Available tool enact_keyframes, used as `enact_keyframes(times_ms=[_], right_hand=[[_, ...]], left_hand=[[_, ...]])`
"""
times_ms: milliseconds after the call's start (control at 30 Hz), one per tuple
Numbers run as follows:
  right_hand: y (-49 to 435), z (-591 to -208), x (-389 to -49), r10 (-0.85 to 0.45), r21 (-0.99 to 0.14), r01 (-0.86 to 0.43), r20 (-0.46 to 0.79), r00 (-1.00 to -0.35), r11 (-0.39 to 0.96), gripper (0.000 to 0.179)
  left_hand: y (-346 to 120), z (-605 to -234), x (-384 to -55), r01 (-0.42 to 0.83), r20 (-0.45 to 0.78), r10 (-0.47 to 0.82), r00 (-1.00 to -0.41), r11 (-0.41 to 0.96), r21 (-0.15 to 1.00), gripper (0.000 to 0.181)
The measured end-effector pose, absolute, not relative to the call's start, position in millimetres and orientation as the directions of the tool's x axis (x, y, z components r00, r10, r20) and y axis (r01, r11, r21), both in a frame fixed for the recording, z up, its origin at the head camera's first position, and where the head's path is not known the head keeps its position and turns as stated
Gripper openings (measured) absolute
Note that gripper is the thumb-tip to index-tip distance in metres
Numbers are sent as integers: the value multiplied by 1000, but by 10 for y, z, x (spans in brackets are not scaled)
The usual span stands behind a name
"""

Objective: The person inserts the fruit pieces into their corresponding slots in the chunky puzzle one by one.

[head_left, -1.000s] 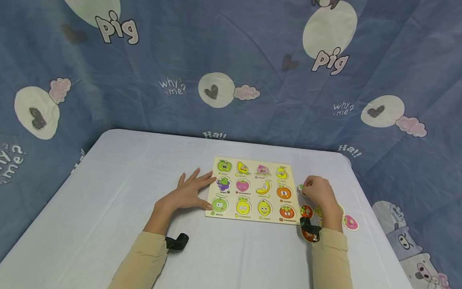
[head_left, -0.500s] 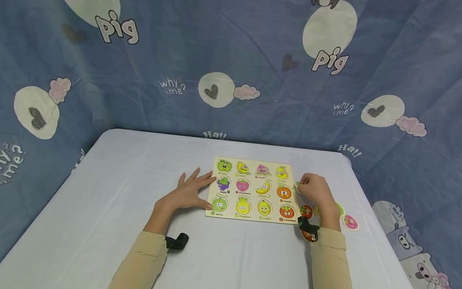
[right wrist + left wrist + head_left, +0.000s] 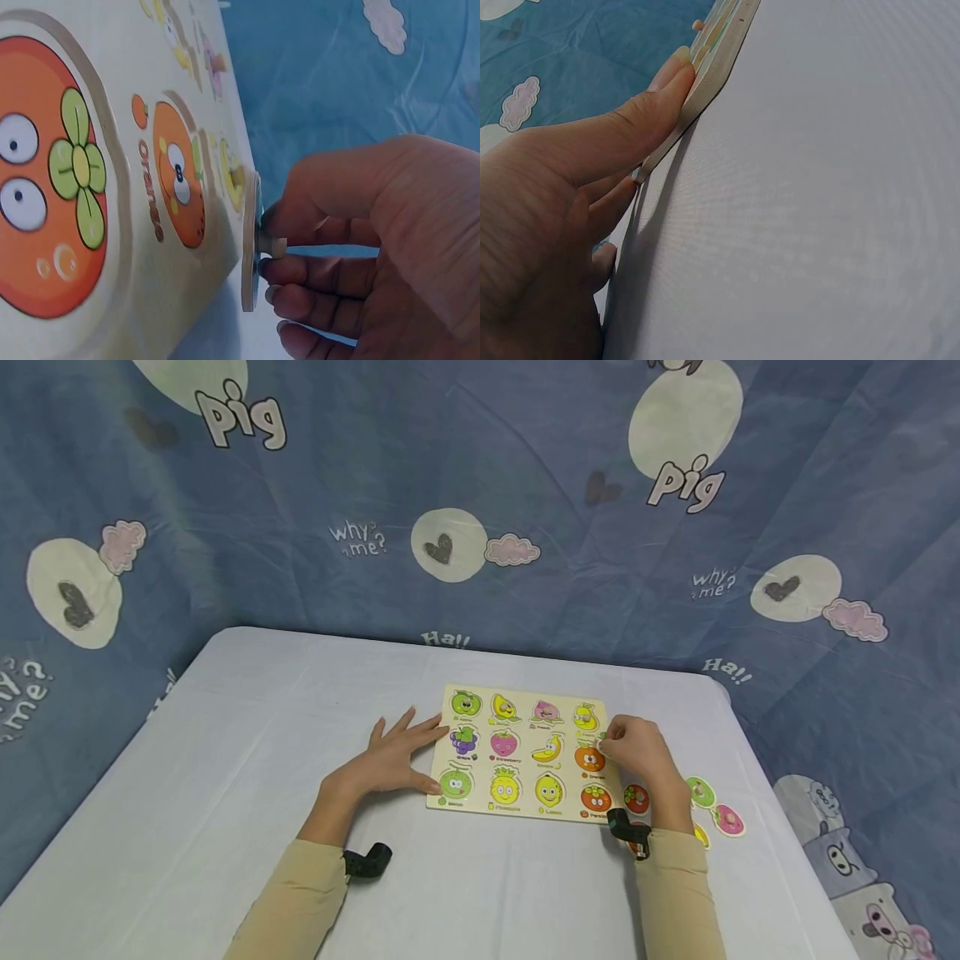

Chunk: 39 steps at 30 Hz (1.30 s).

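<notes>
A pale wooden fruit puzzle board (image 3: 528,789) lies mid-table, printed with rows of cartoon fruit. My left hand (image 3: 392,762) rests at its left edge, fingers spread, thumb against the near-left corner; the left wrist view shows the thumb (image 3: 634,124) along the board's side. My right hand (image 3: 643,747) is over the board's right edge, close by the orange picture (image 3: 590,760). Its thumb and fingertips pinch a puzzle piece (image 3: 250,247) by its wooden peg (image 3: 274,247). The piece is turned edge-on in the right wrist view, so its picture is mostly hidden.
Several loose fruit pieces lie right of the board: a red one (image 3: 636,799), a green one (image 3: 700,792), a pink one (image 3: 728,820) and a yellow one (image 3: 702,835) partly behind the sleeve. Pegs, such as the pear's (image 3: 238,177), stick up from the board's far row.
My right hand has moved left with the puzzle piece, from beside the board to over its right edge. More loose pieces show behind the right forearm. The left hand has stayed put.
</notes>
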State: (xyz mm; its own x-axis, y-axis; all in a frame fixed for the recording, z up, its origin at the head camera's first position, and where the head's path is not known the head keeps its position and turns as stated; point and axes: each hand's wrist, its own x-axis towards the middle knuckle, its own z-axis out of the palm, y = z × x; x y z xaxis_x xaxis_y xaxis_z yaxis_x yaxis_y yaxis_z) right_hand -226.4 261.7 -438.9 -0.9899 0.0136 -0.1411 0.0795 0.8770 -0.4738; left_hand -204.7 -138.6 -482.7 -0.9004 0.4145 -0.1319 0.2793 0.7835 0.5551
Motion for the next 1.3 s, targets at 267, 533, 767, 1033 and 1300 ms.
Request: enact_keyframes(times_ms=[267,533,767,1033,1300], right_hand=[[2535,-4403,-2268,-7,-464,56,-133,-991,884,15],[2465,-4456,-2292,-37,-469,17,-105,-994,883,13],[2356,-4448,-2304,-55,-461,1,-108,-993,888,12],[2253,-4434,-2293,-75,-459,-18,-105,-992,888,11],[2148,-4462,-2297,-121,-459,-66,-92,-988,886,11]], left_hand=[[-1390,-4852,-2056,288,-130,418,-899,789,543,105],[-1401,-4859,-2059,301,-117,431,-895,776,555,104],[-1404,-4856,-2062,297,-122,426,-897,782,548,104],[-1403,-4857,-2065,292,-128,423,-897,785,547,104],[-1410,-4871,-2070,295,-129,424,-896,789,540,105]])
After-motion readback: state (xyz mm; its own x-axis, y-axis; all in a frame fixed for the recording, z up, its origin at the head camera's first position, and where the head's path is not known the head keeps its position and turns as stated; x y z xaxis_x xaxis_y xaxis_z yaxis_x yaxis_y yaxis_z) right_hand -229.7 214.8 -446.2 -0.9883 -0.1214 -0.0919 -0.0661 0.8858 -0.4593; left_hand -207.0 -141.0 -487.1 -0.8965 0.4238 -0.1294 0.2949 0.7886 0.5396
